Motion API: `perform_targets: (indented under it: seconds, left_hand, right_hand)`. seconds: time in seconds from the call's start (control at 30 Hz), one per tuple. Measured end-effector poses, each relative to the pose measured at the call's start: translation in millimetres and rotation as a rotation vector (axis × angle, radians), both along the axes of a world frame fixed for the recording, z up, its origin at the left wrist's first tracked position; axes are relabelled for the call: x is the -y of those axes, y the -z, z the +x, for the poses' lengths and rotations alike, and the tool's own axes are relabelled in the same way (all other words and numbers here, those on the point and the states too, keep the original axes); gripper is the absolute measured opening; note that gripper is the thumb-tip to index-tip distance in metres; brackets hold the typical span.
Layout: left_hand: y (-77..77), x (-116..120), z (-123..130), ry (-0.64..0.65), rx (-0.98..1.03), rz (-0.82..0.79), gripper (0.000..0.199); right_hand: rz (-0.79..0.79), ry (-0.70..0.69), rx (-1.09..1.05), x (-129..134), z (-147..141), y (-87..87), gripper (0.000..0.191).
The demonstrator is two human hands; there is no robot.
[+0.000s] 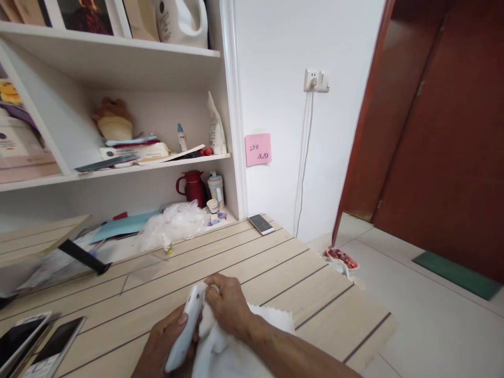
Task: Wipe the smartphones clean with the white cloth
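Past both hands [230, 302] [160, 335], a filled tray [356, 267]

This looks like a room in a home: white shelves [129, 68] hold a plush toy [114, 118], a red jug [195, 190], a drinking bottle [216, 188] and a white-bordered picture [88, 18]. A pink note [258, 150] sticks to the wall [271, 79], and a green mat [457, 274] lies on tiled floor [394, 310] by a reddish-brown door [452, 157].

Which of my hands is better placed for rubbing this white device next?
Probably your right hand: it has the cloth bunched at the upper end of the device, while your left hand grips the device.
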State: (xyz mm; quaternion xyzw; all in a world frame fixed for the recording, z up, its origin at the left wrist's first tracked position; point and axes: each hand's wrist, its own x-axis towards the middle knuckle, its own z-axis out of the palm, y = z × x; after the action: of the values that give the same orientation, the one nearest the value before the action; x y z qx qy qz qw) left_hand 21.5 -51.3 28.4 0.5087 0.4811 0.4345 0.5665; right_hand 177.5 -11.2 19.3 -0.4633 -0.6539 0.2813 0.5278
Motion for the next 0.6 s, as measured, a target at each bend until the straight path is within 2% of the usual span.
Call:
perform_targets:
  seconds: [0.1, 0.23, 0.4, 0.5, 0.6]
  left_hand:
    - [-0.9, 2.4, 2.6, 0.079, 0.008, 0.021, 0.04]
    - [-1.7, 2.7, 0.9, 0.086, 0.041, 0.07, 0.037]
    - [-3.7, 1.1, -6.2, 0.163, 0.015, 0.027, 0.037]
    - [-2.2, 1.2, -6.5, 0.16, -0.011, 0.082, 0.033]
    - [0.6, 1.7, -6.4, 0.181, -0.028, 0.142, 0.037]
  right_hand:
    - [0.037, -0.013, -0.004, 2.1, 0.9, -3.0, 0.025]
    - [0.058, -0.023, -0.013, 2.8, 1.9, -3.9, 0.025]
    - [0.064, -0.045, -0.033, 2.7, 1.6, -2.8, 0.027]
    - [0.101, -0.053, -0.044, 3.4, 1.6, -4.1, 0.025]
    - [0.079, -0.047, -0.052, 3.4, 0.5, -2.4, 0.027]
